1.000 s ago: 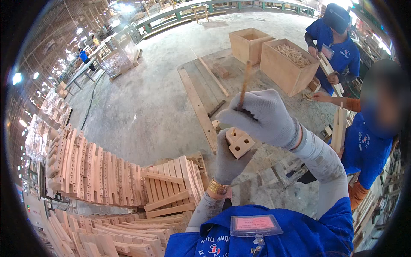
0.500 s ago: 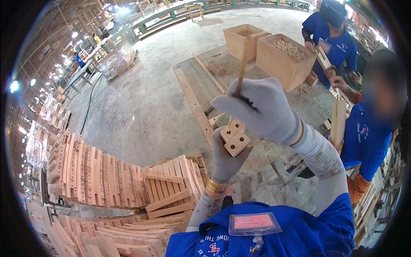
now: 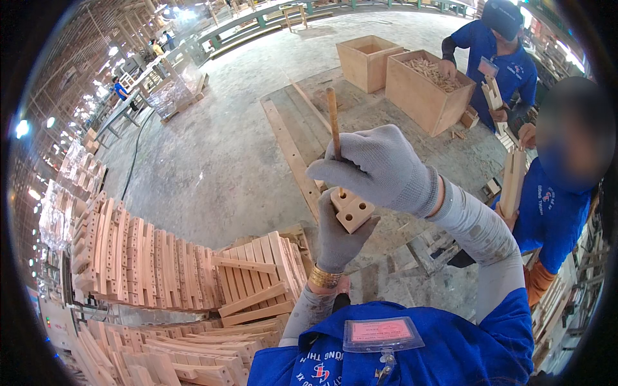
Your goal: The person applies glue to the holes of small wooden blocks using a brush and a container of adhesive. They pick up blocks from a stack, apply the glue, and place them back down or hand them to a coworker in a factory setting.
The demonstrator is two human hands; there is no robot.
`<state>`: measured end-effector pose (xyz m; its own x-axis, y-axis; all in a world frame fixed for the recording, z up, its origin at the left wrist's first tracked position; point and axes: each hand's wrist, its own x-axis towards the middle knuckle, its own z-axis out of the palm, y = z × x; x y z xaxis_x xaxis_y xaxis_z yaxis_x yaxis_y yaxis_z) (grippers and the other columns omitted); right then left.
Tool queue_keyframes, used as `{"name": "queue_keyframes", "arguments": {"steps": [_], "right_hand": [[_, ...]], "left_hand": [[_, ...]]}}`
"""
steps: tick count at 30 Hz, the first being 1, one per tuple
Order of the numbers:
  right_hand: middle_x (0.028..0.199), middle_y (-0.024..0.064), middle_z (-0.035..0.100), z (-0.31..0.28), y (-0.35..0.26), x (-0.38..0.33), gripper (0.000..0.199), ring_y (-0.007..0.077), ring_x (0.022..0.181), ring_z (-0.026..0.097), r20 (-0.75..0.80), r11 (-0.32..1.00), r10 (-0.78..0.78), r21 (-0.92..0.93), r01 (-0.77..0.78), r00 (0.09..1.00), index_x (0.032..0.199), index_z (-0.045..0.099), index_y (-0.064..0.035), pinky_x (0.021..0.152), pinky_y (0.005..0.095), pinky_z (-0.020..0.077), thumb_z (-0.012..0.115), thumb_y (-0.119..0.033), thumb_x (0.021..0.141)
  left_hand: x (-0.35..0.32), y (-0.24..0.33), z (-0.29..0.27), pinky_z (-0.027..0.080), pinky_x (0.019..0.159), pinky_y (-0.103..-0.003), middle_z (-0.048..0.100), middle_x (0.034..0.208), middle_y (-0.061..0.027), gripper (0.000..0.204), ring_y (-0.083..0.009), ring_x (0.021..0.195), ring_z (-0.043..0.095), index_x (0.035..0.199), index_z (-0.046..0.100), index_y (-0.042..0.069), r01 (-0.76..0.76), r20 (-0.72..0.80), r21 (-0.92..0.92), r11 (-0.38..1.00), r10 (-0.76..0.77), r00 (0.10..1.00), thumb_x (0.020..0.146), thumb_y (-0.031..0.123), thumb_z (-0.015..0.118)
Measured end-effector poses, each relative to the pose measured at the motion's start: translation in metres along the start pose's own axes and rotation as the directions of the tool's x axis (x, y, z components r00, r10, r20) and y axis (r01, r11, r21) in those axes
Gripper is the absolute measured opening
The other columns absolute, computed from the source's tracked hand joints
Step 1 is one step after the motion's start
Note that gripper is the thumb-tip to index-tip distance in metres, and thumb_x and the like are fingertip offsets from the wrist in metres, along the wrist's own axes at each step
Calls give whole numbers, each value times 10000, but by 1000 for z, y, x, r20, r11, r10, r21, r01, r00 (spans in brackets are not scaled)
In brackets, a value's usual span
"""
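My gloved left hand [image 3: 342,241] is wrapped round wooden pieces [image 3: 355,217], their pale ends facing up with round drilled holes. Just above them, my gloved right hand [image 3: 383,167] grips a slim brown wooden stick [image 3: 333,119] held nearly upright. The stick's lower end is hidden behind the right hand, close to the holes at the far side of the pieces. I cannot make out whether its tip is inside a hole.
Stacked drilled wooden parts [image 3: 148,264] stand at my left, beside a pile of slats [image 3: 257,276]. Ahead is a box of dowels [image 3: 428,90], with another wooden box [image 3: 367,61] alongside. Two co-workers in blue [image 3: 515,71] handle wooden parts at the right.
My right hand has come down and slightly left with the stick, now closer to the wooden pieces. The far co-worker's hand has moved into the dowel box.
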<state>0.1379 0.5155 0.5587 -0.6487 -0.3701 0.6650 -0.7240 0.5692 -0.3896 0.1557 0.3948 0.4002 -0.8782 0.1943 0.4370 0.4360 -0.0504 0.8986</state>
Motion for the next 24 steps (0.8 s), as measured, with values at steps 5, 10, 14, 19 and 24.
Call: {"name": "queue_keyframes", "arguments": {"steps": [5,10,14,19,24], "right_hand": [[498,90,514,-3,-3,-1,385,215,407,520,-13,1000,-1,4,1,1000,637,552,-38,418,295,406,616,-365,830],[488,89,506,-5,-4,-2,369,219,406,524,-48,999,-20,-49,18,999,624,551,-44,412,294,407,625,-342,828],[471,89,499,-10,-5,-4,333,194,390,526,-127,998,61,15,-59,990,646,589,-34,387,275,393,651,-316,812],[477,86,514,-21,-12,-6,289,161,387,524,-214,973,168,195,-127,962,681,626,-13,383,254,383,670,-272,801],[493,83,527,-29,-12,-17,271,172,392,525,-153,991,121,81,-110,981,688,630,-15,385,257,387,660,-255,809]], "left_hand": [[1,0,2,505,765,-288,462,1087,-120,702,-174,961,537,1164,285,27,-20,12,3,1000,20,1000,649,54,761],[1,-2,0,489,785,-294,453,1085,-114,692,-177,970,520,1164,300,31,-18,18,31,999,17,1000,653,65,766],[1,-1,2,460,817,-308,444,1071,-101,674,-181,958,502,1165,331,39,-46,-2,17,999,46,999,660,86,775],[0,-1,2,463,810,-309,445,1060,-99,679,-182,945,505,1159,328,39,-32,-28,0,999,32,999,654,91,779],[0,-3,2,463,806,-312,449,1055,-103,688,-182,942,506,1156,324,35,-27,-22,-22,999,27,999,651,103,786]]}}
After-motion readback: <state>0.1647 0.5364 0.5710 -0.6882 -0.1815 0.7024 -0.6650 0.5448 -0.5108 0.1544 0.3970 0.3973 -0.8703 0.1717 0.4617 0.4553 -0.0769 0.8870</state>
